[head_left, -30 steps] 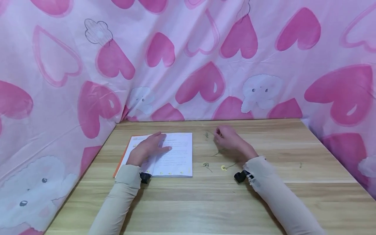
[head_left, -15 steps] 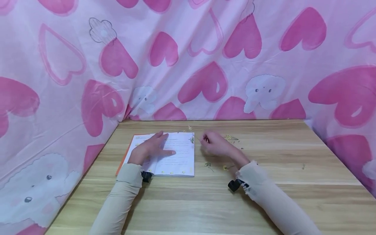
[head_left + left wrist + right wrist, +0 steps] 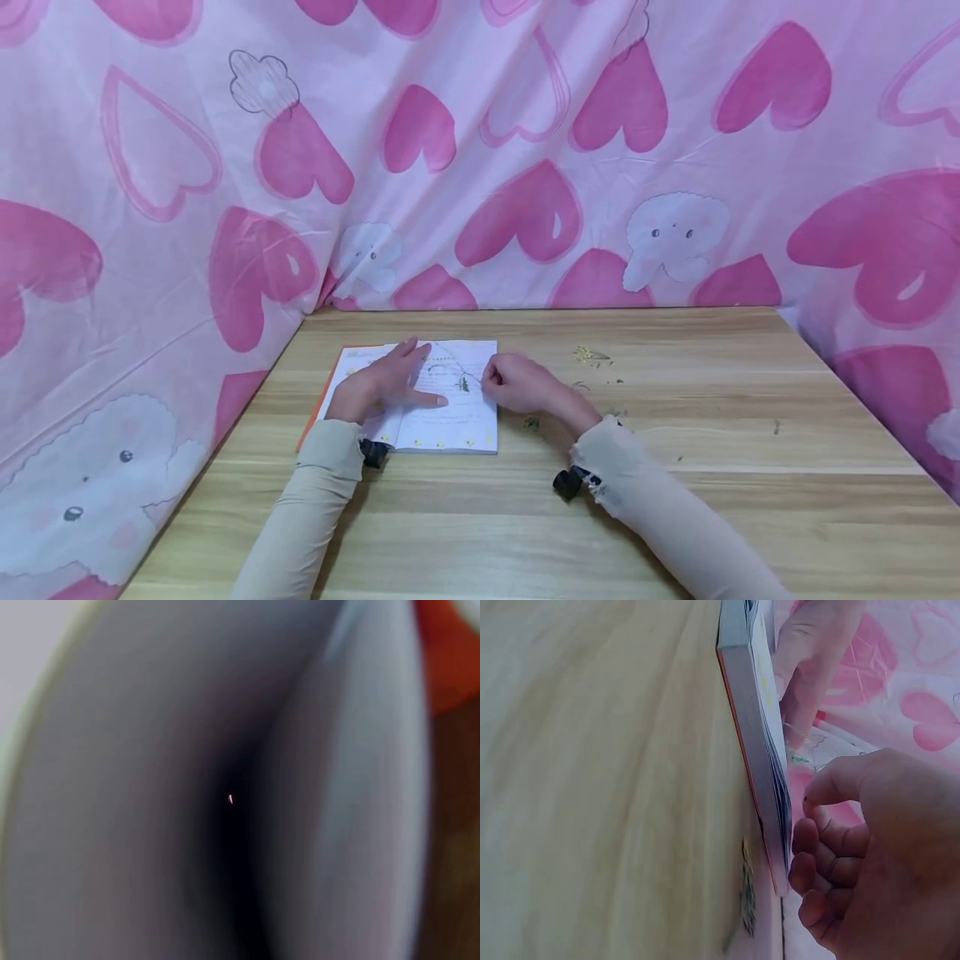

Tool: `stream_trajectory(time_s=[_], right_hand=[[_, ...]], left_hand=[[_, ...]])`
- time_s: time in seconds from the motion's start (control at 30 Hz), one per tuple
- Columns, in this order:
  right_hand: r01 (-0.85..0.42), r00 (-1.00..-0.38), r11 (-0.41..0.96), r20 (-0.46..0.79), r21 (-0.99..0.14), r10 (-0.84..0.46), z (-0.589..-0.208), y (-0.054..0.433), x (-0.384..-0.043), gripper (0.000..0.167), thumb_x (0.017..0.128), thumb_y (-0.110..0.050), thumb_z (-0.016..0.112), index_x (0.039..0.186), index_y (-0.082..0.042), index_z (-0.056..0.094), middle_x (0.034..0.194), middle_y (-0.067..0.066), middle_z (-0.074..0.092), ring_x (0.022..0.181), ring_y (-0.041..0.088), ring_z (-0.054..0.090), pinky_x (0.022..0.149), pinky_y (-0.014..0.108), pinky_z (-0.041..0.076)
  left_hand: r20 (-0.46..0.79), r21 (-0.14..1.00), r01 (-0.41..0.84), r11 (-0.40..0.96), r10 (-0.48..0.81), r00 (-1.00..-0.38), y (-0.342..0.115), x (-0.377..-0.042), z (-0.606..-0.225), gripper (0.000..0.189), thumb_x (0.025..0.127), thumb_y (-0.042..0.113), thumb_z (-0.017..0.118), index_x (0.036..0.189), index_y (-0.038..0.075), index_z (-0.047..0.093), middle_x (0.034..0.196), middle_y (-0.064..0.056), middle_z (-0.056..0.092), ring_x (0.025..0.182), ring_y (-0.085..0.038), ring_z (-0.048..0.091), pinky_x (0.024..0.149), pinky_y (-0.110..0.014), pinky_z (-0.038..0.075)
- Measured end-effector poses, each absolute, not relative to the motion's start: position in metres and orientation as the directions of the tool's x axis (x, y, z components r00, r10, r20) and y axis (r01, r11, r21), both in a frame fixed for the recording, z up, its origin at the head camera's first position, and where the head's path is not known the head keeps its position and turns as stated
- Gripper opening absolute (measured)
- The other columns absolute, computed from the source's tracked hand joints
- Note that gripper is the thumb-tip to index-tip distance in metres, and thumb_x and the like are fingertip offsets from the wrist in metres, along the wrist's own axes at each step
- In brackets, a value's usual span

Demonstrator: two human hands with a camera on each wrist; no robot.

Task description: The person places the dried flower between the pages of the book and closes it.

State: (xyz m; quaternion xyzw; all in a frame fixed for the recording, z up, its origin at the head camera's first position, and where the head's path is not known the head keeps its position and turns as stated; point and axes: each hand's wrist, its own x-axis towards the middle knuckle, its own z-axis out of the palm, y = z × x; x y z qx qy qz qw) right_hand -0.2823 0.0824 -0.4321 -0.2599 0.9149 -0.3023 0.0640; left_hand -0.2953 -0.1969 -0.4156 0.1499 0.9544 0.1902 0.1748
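An open book [image 3: 450, 425] with white printed pages and an orange cover edge lies on the table. My left hand [image 3: 382, 385] rests on it, fingers and thumb spread across the pages. Over the right page is a thin plant sprig [image 3: 464, 384] with a small green leafy part. Its stem runs to my right hand [image 3: 517, 383], which pinches it at the page's right edge. In the right wrist view, the thumb and index finger of the right hand [image 3: 862, 855] meet beside the book's page edges [image 3: 754, 750]. Blurred pages [image 3: 135, 795] fill the left wrist view.
Several small dried plant pieces lie on the wooden table [image 3: 480, 533] to the right of the book: a yellow flower cluster [image 3: 591, 355], a greenish sprig [image 3: 531, 423] and smaller bits. A pink heart-patterned cloth [image 3: 517, 208] hangs behind the table and at its sides.
My right hand has come left from the loose plant pieces to the book's right edge, bringing the sprig over the page. The left hand has stayed on the book.
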Motion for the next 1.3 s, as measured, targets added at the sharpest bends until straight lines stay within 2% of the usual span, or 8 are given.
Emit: stream_trajectory(time_s=[0.53,0.67,0.77,0.93,1.03,1.13,1.23,1.3], right_hand=[[-0.447,-0.855,0.667,0.066,-0.596,-0.514,-0.434,0.083,-0.285,0.011,0.107,-0.016,0.066,0.106,-0.014,0.076,0.090,-0.003,0.069,0.080,0.012,0.061,0.075,0.028,0.051],[-0.446,-0.866,0.684,0.085,-0.577,-0.493,-0.431,0.087,-0.287,0.015,0.107,-0.018,0.066,0.117,-0.013,0.076,0.111,0.002,0.072,0.091,0.017,0.066,0.082,0.034,0.057],[-0.451,-0.874,0.711,0.104,-0.539,-0.475,-0.430,0.094,-0.290,0.025,0.107,-0.017,0.067,0.130,-0.011,0.074,0.135,0.007,0.070,0.114,0.024,0.069,0.101,0.044,0.058],[-0.502,-0.849,0.732,0.104,-0.460,-0.518,-0.431,0.106,-0.294,0.043,0.107,-0.022,0.067,0.148,-0.009,0.065,0.156,0.012,0.062,0.150,0.034,0.053,0.128,0.057,0.038],[-0.508,-0.840,0.742,0.059,-0.438,-0.540,-0.432,0.110,-0.294,0.051,0.109,-0.029,0.065,0.156,-0.011,0.058,0.165,0.013,0.053,0.155,0.039,0.044,0.130,0.062,0.029],[-0.497,-0.838,0.753,0.015,-0.431,-0.545,-0.433,0.112,-0.293,0.055,0.110,-0.032,0.063,0.160,-0.014,0.053,0.171,0.012,0.045,0.156,0.042,0.040,0.129,0.065,0.027],[-0.496,-0.836,0.753,0.003,-0.432,-0.549,-0.433,0.113,-0.292,0.055,0.110,-0.032,0.062,0.162,-0.016,0.051,0.174,0.010,0.040,0.156,0.042,0.038,0.129,0.066,0.027],[-0.506,-0.831,0.750,0.009,-0.427,-0.556,-0.432,0.113,-0.293,0.054,0.111,-0.031,0.060,0.162,-0.015,0.051,0.175,0.009,0.039,0.155,0.041,0.039,0.127,0.066,0.028]], left_hand=[[-0.284,0.399,0.219,0.891,0.347,-0.894,-0.191,-0.297,-0.413,0.122,0.086,0.072,0.080,0.175,0.019,0.016,0.184,-0.015,0.003,0.171,-0.039,0.004,0.135,-0.063,0.019],[-0.285,0.367,0.231,0.901,0.345,-0.894,-0.190,-0.297,-0.414,0.120,0.089,0.073,0.076,0.175,0.014,0.017,0.183,-0.018,0.004,0.170,-0.040,0.004,0.135,-0.063,0.017],[-0.275,0.341,0.246,0.907,0.347,-0.897,-0.186,-0.295,-0.414,0.116,0.092,0.073,0.071,0.174,0.010,0.018,0.182,-0.022,0.002,0.170,-0.043,0.002,0.135,-0.064,0.014],[-0.230,0.308,0.250,0.918,0.327,-0.917,-0.174,-0.289,-0.414,0.111,0.096,0.066,0.071,0.174,0.008,0.017,0.179,-0.028,-0.014,0.167,-0.050,-0.010,0.133,-0.070,-0.001],[-0.146,0.286,0.277,0.917,0.327,-0.934,-0.161,-0.283,-0.415,0.110,0.095,0.056,0.078,0.173,0.008,0.018,0.179,-0.030,-0.013,0.166,-0.054,-0.010,0.132,-0.072,-0.004],[-0.035,0.227,0.356,0.907,0.373,-0.927,-0.144,-0.274,-0.413,0.109,0.093,0.047,0.085,0.172,0.007,0.022,0.179,-0.029,-0.009,0.166,-0.054,-0.003,0.133,-0.072,0.000],[0.056,0.122,0.438,0.891,0.435,-0.899,-0.127,-0.264,-0.407,0.104,0.091,0.039,0.088,0.170,0.009,0.029,0.181,-0.026,-0.001,0.166,-0.052,0.006,0.134,-0.068,0.009],[0.098,0.066,0.482,0.874,0.475,-0.874,-0.117,-0.258,-0.402,0.095,0.091,0.033,0.089,0.167,0.008,0.037,0.178,-0.027,0.013,0.164,-0.051,0.018,0.133,-0.067,0.017]])
